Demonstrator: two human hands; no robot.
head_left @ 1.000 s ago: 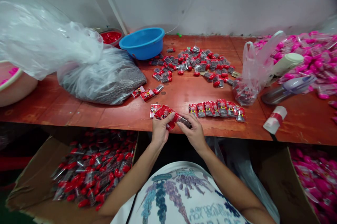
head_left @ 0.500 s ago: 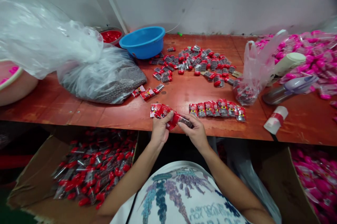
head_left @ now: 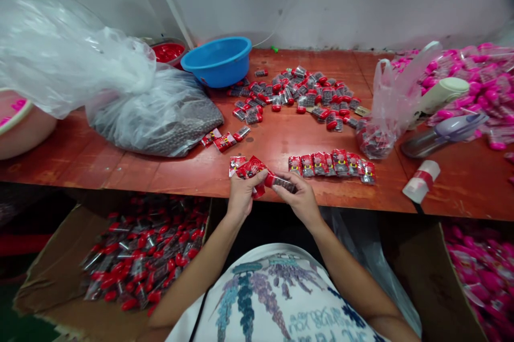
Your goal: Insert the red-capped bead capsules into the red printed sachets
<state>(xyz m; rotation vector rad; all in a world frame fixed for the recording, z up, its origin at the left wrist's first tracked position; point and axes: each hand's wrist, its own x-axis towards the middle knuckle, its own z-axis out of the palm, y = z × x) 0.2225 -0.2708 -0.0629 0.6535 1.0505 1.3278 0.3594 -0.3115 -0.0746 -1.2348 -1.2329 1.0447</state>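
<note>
Close to the table's front edge, my left hand (head_left: 242,192) pinches some red printed packets (head_left: 252,166). My right hand (head_left: 300,196) holds a small clear container with a red cap and dark contents (head_left: 283,183), its cap end touching the packets. Another red packet (head_left: 236,164) lies just beyond my left fingers. To the right of my hands, a row of several filled red packets (head_left: 319,164) lies on the table. A heap of red-capped containers (head_left: 305,93) is spread farther back.
A blue basin (head_left: 219,63) and a plastic bag of dark beads (head_left: 160,117) stand at the back left. On the right are a small plastic bag (head_left: 377,133), a spray bottle (head_left: 437,136), a white roll (head_left: 421,181) and pink items (head_left: 482,90). Boxes (head_left: 52,272) sit below the table edge.
The view has shifted slightly. My hands stay close together with the same things in them; the red packets in my left hand are spread a little more upright.
</note>
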